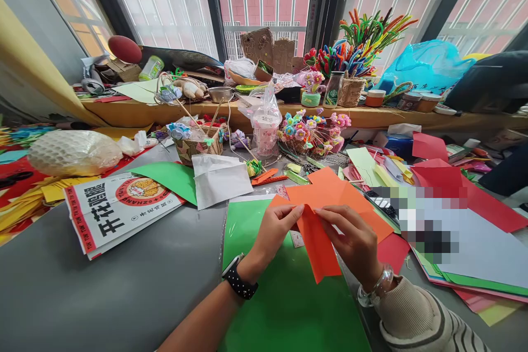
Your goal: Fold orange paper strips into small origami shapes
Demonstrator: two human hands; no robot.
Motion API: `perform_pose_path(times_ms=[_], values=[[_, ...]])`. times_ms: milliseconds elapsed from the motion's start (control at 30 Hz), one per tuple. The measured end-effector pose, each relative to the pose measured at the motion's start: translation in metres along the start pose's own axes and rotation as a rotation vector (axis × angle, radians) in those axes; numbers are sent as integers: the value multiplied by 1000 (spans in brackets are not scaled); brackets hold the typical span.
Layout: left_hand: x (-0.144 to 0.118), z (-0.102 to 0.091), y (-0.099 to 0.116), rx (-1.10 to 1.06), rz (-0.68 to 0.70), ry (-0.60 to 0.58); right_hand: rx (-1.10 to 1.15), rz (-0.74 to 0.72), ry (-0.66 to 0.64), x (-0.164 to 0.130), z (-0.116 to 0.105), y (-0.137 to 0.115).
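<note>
Both my hands hold a piece of orange paper [319,247] over a green sheet [284,297] on the grey table. My left hand [274,231], with a black watch on the wrist, pinches the paper's upper left edge. My right hand [355,239], with a clear bracelet and a striped sleeve, pinches its upper right part. The paper is folded and hangs down between the hands. More orange paper [334,190] lies just behind my fingers.
A printed paper bag [111,209] and a white bag [218,179] lie to the left. Red, green and white sheets [474,214] are piled on the right. Baskets of paper flowers [313,132] and a plastic cup [265,126] stand behind, below a cluttered window ledge [289,113].
</note>
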State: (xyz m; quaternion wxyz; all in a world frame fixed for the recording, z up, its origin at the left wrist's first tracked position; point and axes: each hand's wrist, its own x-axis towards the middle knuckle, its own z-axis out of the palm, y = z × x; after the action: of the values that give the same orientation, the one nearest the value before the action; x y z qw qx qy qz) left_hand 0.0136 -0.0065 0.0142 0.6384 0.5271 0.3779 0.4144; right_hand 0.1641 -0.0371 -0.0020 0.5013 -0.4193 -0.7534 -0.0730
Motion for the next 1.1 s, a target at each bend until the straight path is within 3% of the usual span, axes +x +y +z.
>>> perform_pose_path(times_ms=[433,1100], values=[[0,-1,-2,102,64,24,-286,-273,-123,-2,-4,9],[1,-3,-6,198,133,74,-268,-324,-147,0,-4,5]])
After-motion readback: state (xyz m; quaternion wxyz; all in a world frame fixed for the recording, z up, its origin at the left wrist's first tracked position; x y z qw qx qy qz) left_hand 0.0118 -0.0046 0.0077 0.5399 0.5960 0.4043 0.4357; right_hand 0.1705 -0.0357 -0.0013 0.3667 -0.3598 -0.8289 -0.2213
